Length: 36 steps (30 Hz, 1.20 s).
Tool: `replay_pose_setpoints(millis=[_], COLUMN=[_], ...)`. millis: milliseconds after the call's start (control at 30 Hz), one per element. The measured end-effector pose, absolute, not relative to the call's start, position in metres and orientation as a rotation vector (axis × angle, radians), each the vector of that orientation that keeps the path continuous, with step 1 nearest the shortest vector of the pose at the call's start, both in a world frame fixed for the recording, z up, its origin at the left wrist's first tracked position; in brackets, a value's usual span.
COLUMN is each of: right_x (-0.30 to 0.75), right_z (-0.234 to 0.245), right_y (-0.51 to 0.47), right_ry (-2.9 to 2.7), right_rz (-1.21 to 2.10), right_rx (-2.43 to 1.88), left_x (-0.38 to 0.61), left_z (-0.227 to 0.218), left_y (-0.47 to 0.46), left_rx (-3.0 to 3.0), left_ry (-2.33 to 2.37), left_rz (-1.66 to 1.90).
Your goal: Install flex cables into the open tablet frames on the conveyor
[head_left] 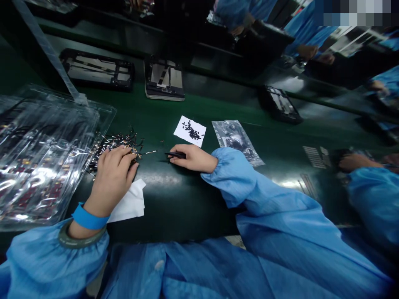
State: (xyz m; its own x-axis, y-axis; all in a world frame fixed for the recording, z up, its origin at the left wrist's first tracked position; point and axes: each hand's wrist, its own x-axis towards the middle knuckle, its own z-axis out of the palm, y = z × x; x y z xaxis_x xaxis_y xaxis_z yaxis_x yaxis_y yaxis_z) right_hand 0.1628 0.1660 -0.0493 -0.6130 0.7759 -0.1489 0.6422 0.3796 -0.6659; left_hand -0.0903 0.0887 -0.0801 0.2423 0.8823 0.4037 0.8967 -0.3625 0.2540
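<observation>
My left hand [112,176] rests palm down with its fingers apart over the near edge of a pile of small parts [126,139], thin pieces with black, silver and gold-coloured ends. My right hand [195,158] is closed round black tweezers [177,154], whose tips point left, just above the green table. A loose small strip [151,152] lies between the pile and the tweezers. Beyond my right hand, a white paper square [181,131] carries many tiny black pieces. A folded white sheet [132,201] lies by my left wrist.
Stacked clear plastic trays [40,166] with parts in them stand on the left. A clear bag [238,141] of dark pieces lies right of the paper. Open device housings [165,79] line the back. At the right, a co-worker's blue sleeve [374,199] reaches in.
</observation>
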Motion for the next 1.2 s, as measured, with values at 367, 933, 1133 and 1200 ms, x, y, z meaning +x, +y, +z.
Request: replay_pose_setpoints(millis=[367, 933, 1133, 1200], right_x=[0.152, 0.056, 0.055, 0.059], right_z=[-0.045, -0.062, -0.059, -0.06], right_y=[0.164, 0.173, 0.168, 0.167], right_ry=[-2.688, -2.412, -2.416, -2.44], right_rz=[0.902, 0.723, 0.695, 0.686], right_rx=[-1.254, -1.493, -1.522, -1.467], left_x=[-0.087, -0.089, -0.089, -0.089], left_z=[-0.078, -0.08, -0.077, -0.076], left_y=[0.093, 0.085, 0.084, 0.084], left_rx=[-2.422, -2.457, -2.456, -2.454], left_ry=[-1.649, -1.617, -1.572, -1.574], left_rz=[-0.693, -0.664, -0.658, -0.659])
